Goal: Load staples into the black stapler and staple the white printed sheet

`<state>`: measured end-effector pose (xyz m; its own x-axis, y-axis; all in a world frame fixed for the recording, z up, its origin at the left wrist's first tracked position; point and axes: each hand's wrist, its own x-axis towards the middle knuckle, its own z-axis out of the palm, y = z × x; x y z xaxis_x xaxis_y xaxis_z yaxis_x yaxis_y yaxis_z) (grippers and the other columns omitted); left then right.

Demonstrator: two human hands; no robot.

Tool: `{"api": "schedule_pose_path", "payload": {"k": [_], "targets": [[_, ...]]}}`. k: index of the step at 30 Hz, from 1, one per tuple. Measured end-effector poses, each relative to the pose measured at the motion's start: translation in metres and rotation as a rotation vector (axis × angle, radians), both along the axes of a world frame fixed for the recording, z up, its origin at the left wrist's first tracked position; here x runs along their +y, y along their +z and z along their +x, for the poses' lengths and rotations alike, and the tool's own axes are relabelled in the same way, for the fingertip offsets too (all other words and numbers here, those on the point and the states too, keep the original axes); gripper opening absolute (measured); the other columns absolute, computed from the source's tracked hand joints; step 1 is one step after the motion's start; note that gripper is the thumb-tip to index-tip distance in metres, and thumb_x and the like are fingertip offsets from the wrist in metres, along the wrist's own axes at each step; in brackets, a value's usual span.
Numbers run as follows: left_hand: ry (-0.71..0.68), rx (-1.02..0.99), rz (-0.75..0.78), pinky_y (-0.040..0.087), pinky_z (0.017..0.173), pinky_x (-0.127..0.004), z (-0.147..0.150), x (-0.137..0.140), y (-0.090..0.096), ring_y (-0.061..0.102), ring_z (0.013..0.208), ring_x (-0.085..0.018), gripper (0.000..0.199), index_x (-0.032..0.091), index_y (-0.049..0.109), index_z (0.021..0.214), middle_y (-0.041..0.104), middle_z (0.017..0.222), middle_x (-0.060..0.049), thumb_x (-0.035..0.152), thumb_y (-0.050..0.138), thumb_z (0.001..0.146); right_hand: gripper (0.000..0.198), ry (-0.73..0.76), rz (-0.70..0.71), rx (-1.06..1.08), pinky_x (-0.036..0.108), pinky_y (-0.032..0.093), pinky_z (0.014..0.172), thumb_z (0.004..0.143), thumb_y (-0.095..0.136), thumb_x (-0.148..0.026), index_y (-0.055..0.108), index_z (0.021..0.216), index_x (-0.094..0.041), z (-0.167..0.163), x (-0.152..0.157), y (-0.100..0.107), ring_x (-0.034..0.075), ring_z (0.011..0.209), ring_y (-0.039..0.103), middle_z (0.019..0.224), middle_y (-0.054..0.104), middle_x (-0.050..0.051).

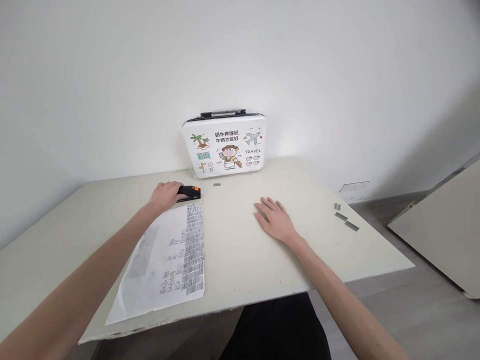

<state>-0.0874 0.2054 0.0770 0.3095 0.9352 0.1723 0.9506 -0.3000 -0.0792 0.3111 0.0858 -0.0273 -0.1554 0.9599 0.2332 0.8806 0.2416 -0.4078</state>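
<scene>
My left hand (165, 195) is closed around a black stapler (191, 193) with an orange patch, which lies on the table just past the top of a printed sheet of paper (168, 260). The paper lies flat on the left half of the table, its dense print running along the right edge. My right hand (275, 220) rests palm down on the bare tabletop, fingers spread, holding nothing. A small strip of staples (217, 185) lies between the stapler and the case at the back.
A white case (227, 147) with cartoon prints and a black handle leans upright against the wall. Several strips of staples (347, 220) lie near the right edge of the pale table (240, 260). A white panel (446, 225) stands beyond that edge, low on the right.
</scene>
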Motion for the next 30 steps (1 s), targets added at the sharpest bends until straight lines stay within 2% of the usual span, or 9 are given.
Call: {"api": "schedule_pose_path", "payload": {"k": [2,6,9,11,14,18,20,24,30], "targets": [[0.003,-0.007,0.000,0.043,0.103,-0.050,0.005,-0.001,0.006,0.068,0.109,-0.037,0.036,0.020,0.067,0.115,0.075,0.119,-0.015,0.046,0.052,0.096,0.052,0.001,0.002,0.015,0.049,0.019,0.129,0.108,0.037,-0.048,0.060,0.146,-0.023,0.000,0.000,-0.001,0.027,0.157,0.032,0.166,0.043,0.008],[0.014,-0.085,0.065,0.048,0.094,-0.044,0.024,-0.024,0.017,0.069,0.110,-0.033,0.039,0.023,0.062,0.127,0.071,0.132,-0.011,0.047,0.047,0.101,0.049,0.013,0.012,0.081,0.050,0.018,0.129,0.106,0.040,-0.047,0.062,0.143,-0.023,0.000,0.001,-0.001,0.028,0.157,0.033,0.165,0.045,0.009],[-0.038,-0.216,0.060,0.050,0.082,-0.038,0.057,-0.055,0.022,0.071,0.103,-0.030,0.040,0.025,0.063,0.126,0.075,0.121,-0.006,0.053,0.055,0.099,0.047,-0.004,0.010,0.312,0.052,0.018,0.129,0.105,0.042,-0.050,0.067,0.135,-0.023,0.000,0.001,0.003,0.029,0.153,0.040,0.156,0.056,0.010],[-0.114,-0.263,0.042,0.050,0.079,-0.035,0.085,-0.078,0.022,0.072,0.100,-0.027,0.037,0.025,0.065,0.122,0.076,0.118,-0.004,0.051,0.062,0.096,0.050,-0.044,0.001,0.458,0.052,0.028,0.125,0.106,0.037,-0.054,0.068,0.131,-0.024,0.001,0.000,0.008,0.029,0.144,0.051,0.146,0.065,0.010],[-0.251,-0.284,-0.038,0.050,0.073,-0.034,0.127,-0.109,0.014,0.073,0.092,-0.025,0.032,0.025,0.066,0.115,0.077,0.113,-0.002,0.051,0.063,0.097,0.061,-0.100,-0.017,0.629,0.047,0.043,0.115,0.107,0.025,-0.062,0.070,0.122,-0.024,0.001,-0.002,0.017,0.028,0.129,0.064,0.133,0.073,0.010],[-0.329,-0.294,-0.115,0.050,0.070,-0.035,0.173,-0.133,-0.005,0.074,0.087,-0.025,0.027,0.024,0.067,0.112,0.078,0.110,-0.002,0.045,0.067,0.096,0.058,-0.062,-0.075,0.975,0.044,0.048,0.108,0.102,0.036,-0.069,0.072,0.105,-0.023,0.002,-0.004,0.024,0.027,0.112,0.072,0.113,0.079,0.011],[-0.343,-0.309,-0.131,0.050,0.071,-0.036,0.188,-0.137,-0.015,0.074,0.087,-0.025,0.024,0.024,0.067,0.111,0.078,0.109,-0.001,0.043,0.068,0.095,0.053,-0.021,-0.083,1.024,0.043,0.051,0.103,0.101,0.041,-0.068,0.070,0.102,-0.023,0.003,-0.002,0.023,0.026,0.105,0.073,0.106,0.080,0.010],[-0.333,-0.408,-0.160,0.051,0.076,-0.035,0.195,-0.135,-0.027,0.074,0.090,-0.024,0.024,0.026,0.068,0.112,0.079,0.110,0.000,0.040,0.070,0.094,0.038,0.033,-0.082,0.983,0.040,0.055,0.095,0.098,0.050,-0.059,0.066,0.103,-0.024,0.004,0.005,0.012,0.024,0.101,0.073,0.103,0.079,0.008],[-0.303,-0.528,-0.249,0.053,0.078,-0.034,0.168,-0.130,-0.032,0.073,0.092,-0.025,0.042,0.026,0.069,0.113,0.077,0.108,-0.001,0.048,0.082,0.080,0.033,0.061,-0.089,0.920,0.038,0.054,0.096,0.099,0.045,-0.050,0.063,0.108,-0.024,0.004,0.008,0.005,0.021,0.101,0.072,0.105,0.078,0.007]]}}
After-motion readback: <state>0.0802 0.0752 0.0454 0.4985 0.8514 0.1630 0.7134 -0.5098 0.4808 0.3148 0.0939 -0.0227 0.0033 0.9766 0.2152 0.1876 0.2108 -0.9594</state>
